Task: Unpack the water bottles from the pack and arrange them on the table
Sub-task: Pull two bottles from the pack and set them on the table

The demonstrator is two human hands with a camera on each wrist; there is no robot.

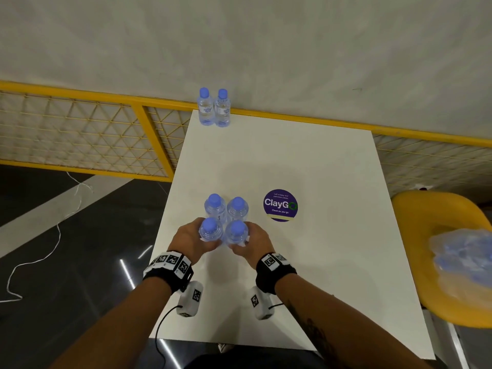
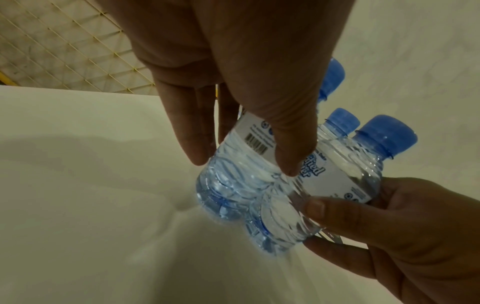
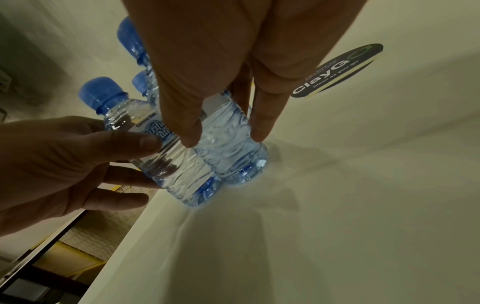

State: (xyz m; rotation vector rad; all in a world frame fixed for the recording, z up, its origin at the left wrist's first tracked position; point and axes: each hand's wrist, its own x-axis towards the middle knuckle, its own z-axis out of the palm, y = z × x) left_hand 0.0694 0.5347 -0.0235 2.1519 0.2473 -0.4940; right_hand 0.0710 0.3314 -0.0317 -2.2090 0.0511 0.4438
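My left hand (image 1: pixel 189 239): it is closed around the near-left bottle (image 1: pixel 210 231) of a group of four; the thumb is on the near side and the fingers go around the far side.
My right hand (image 1: pixel 255 242): it holds the near-right bottle (image 1: pixel 237 232) in the same way, thumb in front and fingers behind.
The two bottles I hold: they stand upright and touch each other, near the left edge of the table (image 1: pixel 319 262), in its near half. I cannot tell if their bottoms rest on the table or are just above it.
Behind them: two more bottles (image 1: pixel 226 207) stand directly at the far side, so the four make a tight square.
Far-left corner of the table: one pair of bottles (image 1: pixel 214 109) stands side by side at the far edge; I judge this pair as already arranged.
The pack (image 1: pixel 464 258): crumpled clear plastic on the yellow chair (image 1: pixel 415 217), beside the right edge of the table. It is blurred; blue shapes inside may be more bottles, but I am not sure.
Progress: six bottles are out. I think the four near ones must still be put in order.
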